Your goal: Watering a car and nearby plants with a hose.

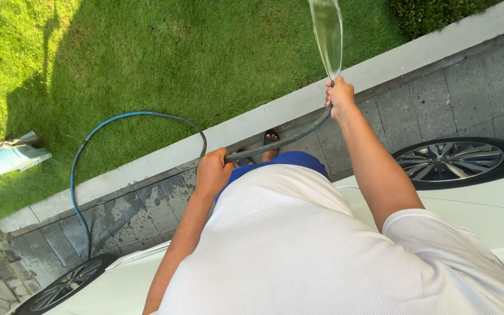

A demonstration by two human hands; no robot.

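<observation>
Now | left hand (213, 172), right hand (339, 98): fingers wrapped round smooth rubber hose (275, 144)

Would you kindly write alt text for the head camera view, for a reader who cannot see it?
Seen from above, a person's right hand grips the end of a hose as water streams out, while the left hand holds it further back. The hose loops over a lawn and paving beside a white car.

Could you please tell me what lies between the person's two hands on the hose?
In the head view, a bare stretch of hose runs from the left hand to the right hand, crossing above a sandalled foot on the grey paving.
</observation>
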